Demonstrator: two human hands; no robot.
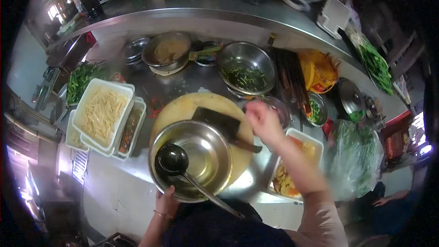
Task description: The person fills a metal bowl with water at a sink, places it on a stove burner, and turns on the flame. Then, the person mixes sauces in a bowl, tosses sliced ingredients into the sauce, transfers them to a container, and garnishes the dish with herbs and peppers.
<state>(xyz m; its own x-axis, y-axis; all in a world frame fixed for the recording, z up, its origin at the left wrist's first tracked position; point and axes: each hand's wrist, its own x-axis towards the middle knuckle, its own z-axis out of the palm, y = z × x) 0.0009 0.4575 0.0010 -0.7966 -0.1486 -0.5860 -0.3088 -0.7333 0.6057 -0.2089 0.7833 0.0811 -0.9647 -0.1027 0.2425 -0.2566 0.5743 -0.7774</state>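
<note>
My left hand (167, 202) grips the near rim of a steel mixing bowl (215, 148), held over the front of a round wooden chopping board (183, 103). Inside the bowl rests a ladle (173, 159), its handle sloping over the rim toward my body. A cleaver (215, 122) lies on the board behind the bowl, its handle pointing right. Above and right of that handle is my right hand (261, 118), slightly blurred, with curled fingers; whatever they may hold is hidden. Just past it sits a small bowl (278, 110), partly covered by the hand.
White tubs, one with pale strips (103, 112), are stacked at left. Behind the board stand a pan (167, 48) and a steel bowl of chopped greens (247, 68). A white food tub (315, 148) and bagged greens (356, 155) sit right. Another person's hand (380, 201) shows at far right.
</note>
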